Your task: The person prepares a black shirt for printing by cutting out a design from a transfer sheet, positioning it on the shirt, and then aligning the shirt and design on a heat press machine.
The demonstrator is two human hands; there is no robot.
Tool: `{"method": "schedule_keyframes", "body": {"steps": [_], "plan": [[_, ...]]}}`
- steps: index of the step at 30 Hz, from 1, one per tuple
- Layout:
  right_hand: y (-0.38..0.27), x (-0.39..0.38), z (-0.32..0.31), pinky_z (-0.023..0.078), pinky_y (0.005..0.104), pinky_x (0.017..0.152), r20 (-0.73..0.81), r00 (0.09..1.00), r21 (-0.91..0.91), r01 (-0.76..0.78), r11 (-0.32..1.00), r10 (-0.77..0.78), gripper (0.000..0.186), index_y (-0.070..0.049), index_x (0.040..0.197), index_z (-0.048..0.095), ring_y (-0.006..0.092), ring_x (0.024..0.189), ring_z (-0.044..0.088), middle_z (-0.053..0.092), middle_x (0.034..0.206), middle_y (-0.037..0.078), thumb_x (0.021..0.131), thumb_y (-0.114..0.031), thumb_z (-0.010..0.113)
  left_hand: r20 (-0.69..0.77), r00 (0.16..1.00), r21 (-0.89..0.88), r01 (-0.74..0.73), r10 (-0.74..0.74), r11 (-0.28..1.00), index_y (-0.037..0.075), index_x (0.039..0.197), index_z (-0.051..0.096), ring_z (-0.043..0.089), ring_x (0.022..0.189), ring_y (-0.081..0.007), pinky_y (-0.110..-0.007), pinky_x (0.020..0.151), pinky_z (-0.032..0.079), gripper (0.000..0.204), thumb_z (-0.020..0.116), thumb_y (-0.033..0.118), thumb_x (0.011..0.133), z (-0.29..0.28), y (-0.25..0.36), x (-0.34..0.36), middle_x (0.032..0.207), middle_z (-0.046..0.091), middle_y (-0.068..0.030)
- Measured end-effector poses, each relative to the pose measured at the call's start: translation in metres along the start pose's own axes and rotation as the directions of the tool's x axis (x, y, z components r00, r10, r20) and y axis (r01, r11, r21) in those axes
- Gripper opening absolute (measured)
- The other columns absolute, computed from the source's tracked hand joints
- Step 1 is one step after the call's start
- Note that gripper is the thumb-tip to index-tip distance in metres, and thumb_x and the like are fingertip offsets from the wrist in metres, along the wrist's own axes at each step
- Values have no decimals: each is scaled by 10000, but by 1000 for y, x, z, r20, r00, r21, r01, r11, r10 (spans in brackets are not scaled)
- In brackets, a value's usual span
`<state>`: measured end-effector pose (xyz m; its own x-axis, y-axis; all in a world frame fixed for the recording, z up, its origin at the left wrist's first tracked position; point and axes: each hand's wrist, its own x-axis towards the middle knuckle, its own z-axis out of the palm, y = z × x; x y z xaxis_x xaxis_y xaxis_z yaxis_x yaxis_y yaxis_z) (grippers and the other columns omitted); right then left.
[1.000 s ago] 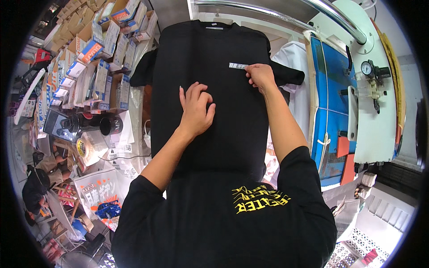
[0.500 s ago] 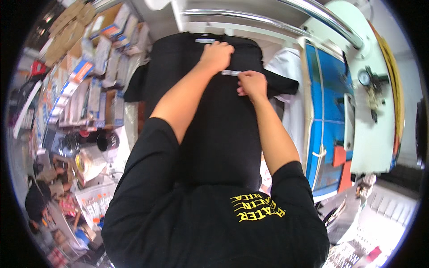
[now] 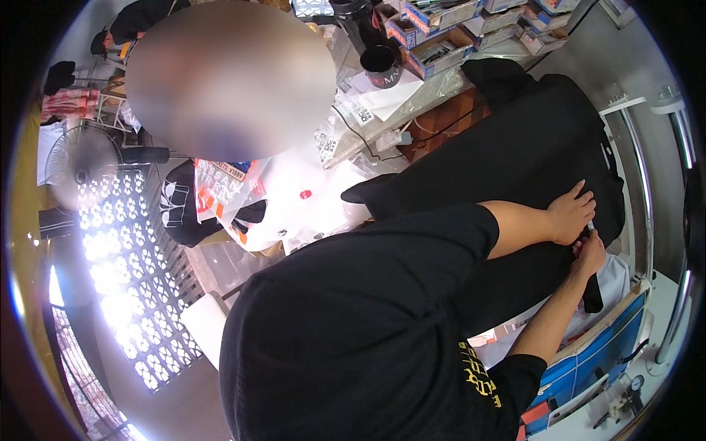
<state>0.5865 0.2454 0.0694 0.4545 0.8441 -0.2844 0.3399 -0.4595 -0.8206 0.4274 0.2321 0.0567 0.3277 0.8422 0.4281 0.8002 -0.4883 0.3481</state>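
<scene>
A black T-shirt (image 3: 515, 147) lies stretched out in front of me, its neck end toward the right side of the view. One sleeve (image 3: 498, 79) shows at the top, and the other hangs beyond my right hand. My left hand (image 3: 570, 214) rests on the shirt with its fingers stretched and slightly spread. Close beside it, my right hand (image 3: 590, 255) has its fingers drawn together at a small pale label strip (image 3: 590, 226), mostly hidden between the hands. A white label (image 3: 607, 156) shows near the neck.
Metal rails (image 3: 638, 176) run past the neck end. A blue panel (image 3: 570, 378) and a pressure gauge (image 3: 637, 382) stand at lower right. Open small boxes (image 3: 441, 53) and a black mug (image 3: 381, 66) are at the top. A blurred patch covers the upper left, near a fan (image 3: 82, 176).
The view has swung to the left, so the shirt and hands now appear at the right. My hands have come closer together, with the right hand's fingers at the label strip.
</scene>
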Motion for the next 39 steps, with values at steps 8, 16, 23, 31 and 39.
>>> {"method": "schedule_keyframes", "body": {"steps": [8,16,23,31,39], "plan": [[15,-6,-13,573,298,487,14,1000,268,-14,963,11,290,13,1028,662,189,564,668,683,823,101,941,-262,631,-37,999,-106,-43,39,993,86,1086,689,480,1222,-354,-598,1095,292,328,622,286,835,-21,-13,44,1235,585,-153],[-34,-23,-7,556,297,449,88,981,221,-190,957,175,164,39,909,674,172,519,660,655,706,97,862,-102,604,126,978,-37,-161,165,986,106,1119,669,562,1126,-320,-559,1044,374,243,573,164,903,0,-69,98,1140,626,-113],[-41,-19,-22,580,328,551,82,979,106,-197,975,188,204,31,959,681,207,605,700,686,729,119,862,-143,639,79,978,-87,-188,195,978,140,1242,622,455,1256,-344,-621,1107,264,380,637,253,879,-35,-16,25,1299,516,-138],[-5,-100,-3,324,532,1072,-103,812,-630,393,669,-575,542,-87,1313,566,378,1320,405,464,1386,200,851,-352,670,145,981,-29,-130,133,991,161,1337,580,383,1354,-378,-608,1134,235,448,602,317,918,-43,-11,-1,1405,477,-166],[1,-111,7,255,539,1131,-77,865,-728,291,621,-495,600,-136,1415,487,360,1426,276,367,1495,189,911,-452,572,137,980,-20,-141,142,990,164,1335,587,391,1349,-381,-588,1143,235,444,593,323,920,-49,-11,-8,1417,470,-168]]}}
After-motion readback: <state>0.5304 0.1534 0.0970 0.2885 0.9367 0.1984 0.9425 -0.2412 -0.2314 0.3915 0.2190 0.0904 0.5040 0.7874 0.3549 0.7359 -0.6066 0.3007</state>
